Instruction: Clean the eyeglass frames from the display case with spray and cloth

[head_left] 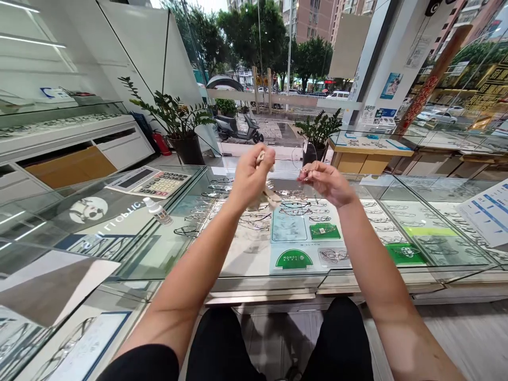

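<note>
Both my arms are raised over a glass display counter (254,275). My left hand (251,177) is closed on a beige cleaning cloth (270,197) that hangs below the fist. A little to its right, my right hand (327,182) pinches a pair of thin-framed glasses (304,159), whose clear lenses stand above my fingers. The two hands are apart, with a small gap between them.
Rows of spectacle frames lie under the counter glass (293,211), with green brand cards (293,259). On the left counter sit a calculator (148,181) and a small spray bottle (159,210). Potted plants (182,124) stand by the shop window. A printed sheet (486,211) lies at right.
</note>
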Available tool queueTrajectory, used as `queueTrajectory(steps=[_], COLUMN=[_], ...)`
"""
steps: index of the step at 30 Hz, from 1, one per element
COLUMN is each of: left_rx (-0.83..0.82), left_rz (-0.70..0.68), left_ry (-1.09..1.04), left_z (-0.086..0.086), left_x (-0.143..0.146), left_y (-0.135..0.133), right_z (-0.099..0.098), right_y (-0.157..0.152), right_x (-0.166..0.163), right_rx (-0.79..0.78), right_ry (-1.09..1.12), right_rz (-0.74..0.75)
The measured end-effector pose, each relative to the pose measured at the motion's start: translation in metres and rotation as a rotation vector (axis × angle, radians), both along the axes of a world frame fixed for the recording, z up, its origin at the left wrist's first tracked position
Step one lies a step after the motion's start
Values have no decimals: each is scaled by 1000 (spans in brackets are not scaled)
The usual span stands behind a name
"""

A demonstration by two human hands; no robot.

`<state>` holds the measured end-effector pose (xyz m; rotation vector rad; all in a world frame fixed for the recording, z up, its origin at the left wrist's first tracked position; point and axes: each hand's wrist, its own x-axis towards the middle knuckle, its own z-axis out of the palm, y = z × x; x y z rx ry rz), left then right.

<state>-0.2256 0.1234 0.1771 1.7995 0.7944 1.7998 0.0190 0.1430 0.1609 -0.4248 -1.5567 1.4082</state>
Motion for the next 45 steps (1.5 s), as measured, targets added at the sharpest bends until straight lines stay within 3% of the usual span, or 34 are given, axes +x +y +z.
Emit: queueTrajectory(steps=[4, 7, 11, 17, 29, 33, 38, 45], left_rx=[221, 391, 561, 458, 458, 522, 470, 334], left_rz=[78, 115, 168, 228, 150, 146, 325, 419], left_ry=[202, 315, 442, 505, 473, 439, 320, 230], left_z=[58, 74, 69, 65, 67, 66, 65, 69], left_x=[-13, -14, -11, -13, -13, -21, -32, -29], left_y=[-7, -17, -25, -35, -34, -22, -17, -34], right_z=[55, 77, 81, 78, 81, 83, 83, 77], right_y=[-10, -21, -31, -41, -42, -48, -58, -66], right_x=[3, -4, -9, -5, -2, -3, -2, -8], right_rx=[138, 212, 253, 211, 218, 356, 561, 818], right_ry=[-50, -59, -116, -159, -207, -190, -93, -394], right_rz=[-11, 1, 22, 41, 15, -194, -595, -929])
